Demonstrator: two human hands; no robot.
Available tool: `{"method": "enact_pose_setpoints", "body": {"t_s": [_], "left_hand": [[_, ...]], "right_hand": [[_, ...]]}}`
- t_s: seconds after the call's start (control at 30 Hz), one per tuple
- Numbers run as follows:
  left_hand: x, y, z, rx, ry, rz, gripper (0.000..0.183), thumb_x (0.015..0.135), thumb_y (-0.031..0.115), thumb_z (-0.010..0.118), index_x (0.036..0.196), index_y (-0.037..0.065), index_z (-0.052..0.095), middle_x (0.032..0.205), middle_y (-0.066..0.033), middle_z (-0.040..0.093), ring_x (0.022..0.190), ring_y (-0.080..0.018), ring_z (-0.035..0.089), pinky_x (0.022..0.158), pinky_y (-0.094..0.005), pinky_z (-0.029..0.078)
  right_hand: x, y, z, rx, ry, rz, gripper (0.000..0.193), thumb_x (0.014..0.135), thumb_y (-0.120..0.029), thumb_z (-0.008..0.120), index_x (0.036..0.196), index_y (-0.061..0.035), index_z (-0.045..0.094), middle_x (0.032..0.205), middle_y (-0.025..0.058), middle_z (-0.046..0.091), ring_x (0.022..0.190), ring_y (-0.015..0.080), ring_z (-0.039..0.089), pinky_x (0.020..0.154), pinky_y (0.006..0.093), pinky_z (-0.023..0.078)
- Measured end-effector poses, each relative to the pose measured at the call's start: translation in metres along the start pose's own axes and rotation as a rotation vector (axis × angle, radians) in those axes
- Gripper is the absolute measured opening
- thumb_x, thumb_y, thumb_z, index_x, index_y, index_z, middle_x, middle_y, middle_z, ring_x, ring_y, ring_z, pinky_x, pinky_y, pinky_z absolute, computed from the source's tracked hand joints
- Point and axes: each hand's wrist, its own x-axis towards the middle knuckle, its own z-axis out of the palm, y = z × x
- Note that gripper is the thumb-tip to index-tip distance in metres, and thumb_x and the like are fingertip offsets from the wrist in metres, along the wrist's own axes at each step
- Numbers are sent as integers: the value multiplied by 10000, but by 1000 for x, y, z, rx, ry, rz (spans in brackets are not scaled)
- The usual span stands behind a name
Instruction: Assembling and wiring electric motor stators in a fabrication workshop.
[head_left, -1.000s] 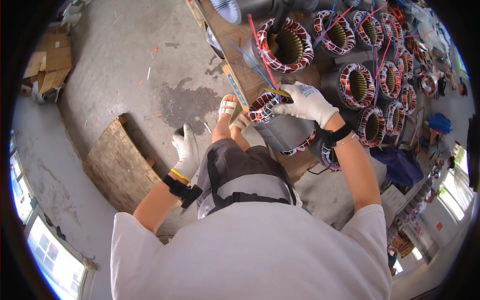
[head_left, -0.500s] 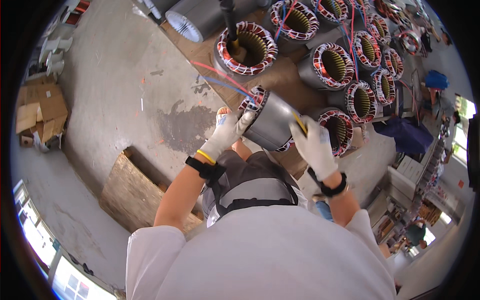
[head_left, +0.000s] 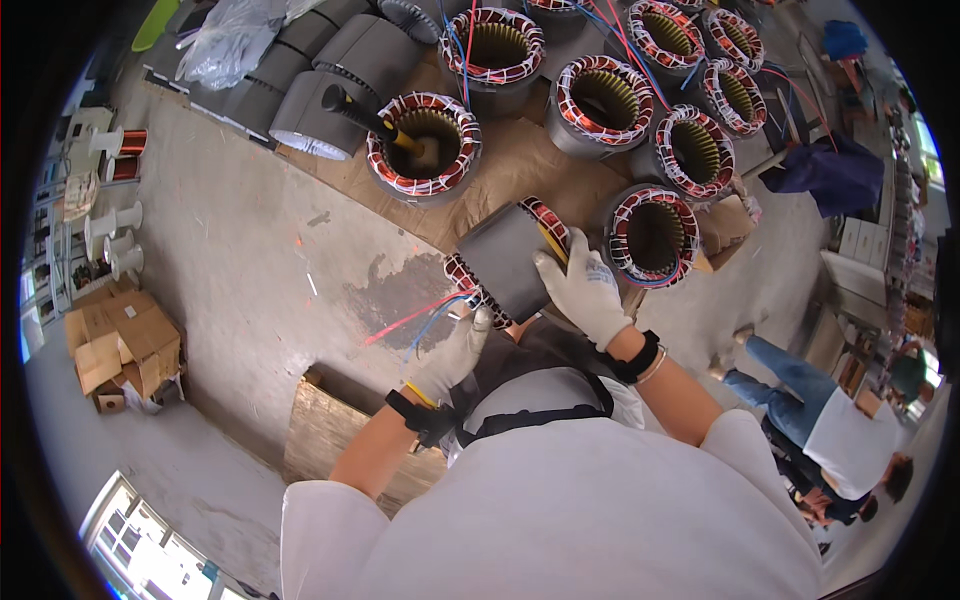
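Observation:
Tilted in front of me is a motor stator (head_left: 508,258), a grey metal cylinder with red-and-white laced windings at both ends. Red and blue lead wires (head_left: 425,318) trail from its lower left end. My left hand (head_left: 452,358), in a white glove, grips that end, its fingers partly hidden by the windings. My gloved right hand (head_left: 588,292) presses against the stator's right side and holds a slim yellow stick-shaped tool (head_left: 553,243) along the upper right end. The tool's tip is too small to make out.
Several upright stators (head_left: 655,237) stand on cardboard (head_left: 525,170) ahead and right. A mallet (head_left: 385,122) with a black-and-yellow handle rests inside one. Grey cylinders (head_left: 365,55) lie at the far left. Cardboard boxes (head_left: 125,340) and a wooden board (head_left: 335,425) are left. A person (head_left: 810,400) stands right.
The stator has swung round, its wired end now lower and nearer me. My left hand has moved down with it; my right hand has shifted left. A person has come into view at right.

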Motion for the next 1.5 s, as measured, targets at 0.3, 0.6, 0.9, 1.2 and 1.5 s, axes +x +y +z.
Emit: {"method": "enact_pose_setpoints", "body": {"t_s": [0.3,0.6,0.9,1.2,1.5], "left_hand": [[-18,72,-10,76,-164,-20,663,975,579,372,1130,-25,597,1010,-196,639,1003,-271,614,875,-360,456],[56,171,-100,188,265,635,332,968,209,489,1207,-1,584,1063,-151,662,972,-268,629,925,-366,460],[128,150,-80,368,51,523,379,952,320,492,1024,-25,631,994,-226,645,947,-387,605,833,-429,456],[102,129,-68,298,335,505,388,964,330,450,1027,-18,612,984,-250,623,982,-430,544,856,-482,411],[33,109,-102,110,82,209,423,964,389,493,1099,5,611,965,-220,655,918,-345,630,792,-405,463]], "right_hand": [[27,-27,-10,-81,-33,-104,781,817,-593,601,1374,-85,396,1203,249,558,1089,404,588,905,465,473],[24,-23,-10,84,7,-56,845,728,-585,686,1390,-123,436,1199,218,570,1126,347,575,946,417,454],[-55,5,37,370,596,159,325,876,-336,608,1028,-55,664,889,194,671,852,394,635,746,450,500],[-107,-2,108,1452,48,454,387,986,-477,453,911,-112,559,569,-14,453,451,85,415,426,242,315],[-67,20,75,1258,185,368,354,975,-481,499,868,-145,514,555,-89,353,397,25,275,372,214,214]]}}
